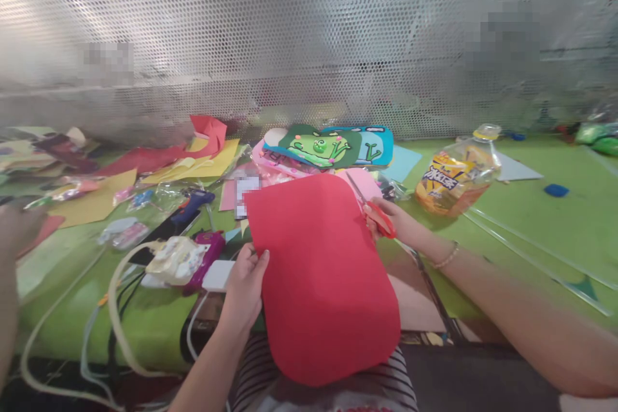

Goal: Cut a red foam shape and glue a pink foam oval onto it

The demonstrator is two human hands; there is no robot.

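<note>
Because scissors need a firm edge to work against, the left hand [247, 286] probably gripped the red sheet [321, 283] for steadiness, pinching its left border with the thumb on the front and the other fingers partly hidden behind. The sheet was tilted over the person's lap, in front of the green table [531, 251], and that position likely gave both hands room away from the crowded surface. At its upper right edge, the right hand [403, 222] had its fingers curled around the handles of the red-handled scissors [382, 219]. Their blades pointed up and away from the body alongside the border, an angle that seemed suited to following the curve there; whether they were parted, I could not tell. Three corners of the sheet were rounded, while the upper left one was pointed. Beyond it, a decorated blue and green panel [347, 145] lay near the perforated metal screen [290, 45], perhaps to leave the front edge free. A clear bottle [458, 174] stood to the right, apart from the forearm, and a blue glue gun [196, 203] lay to the left among cables, presumably within reach. Another person's hand [19, 225] blurred at the far left.
</note>
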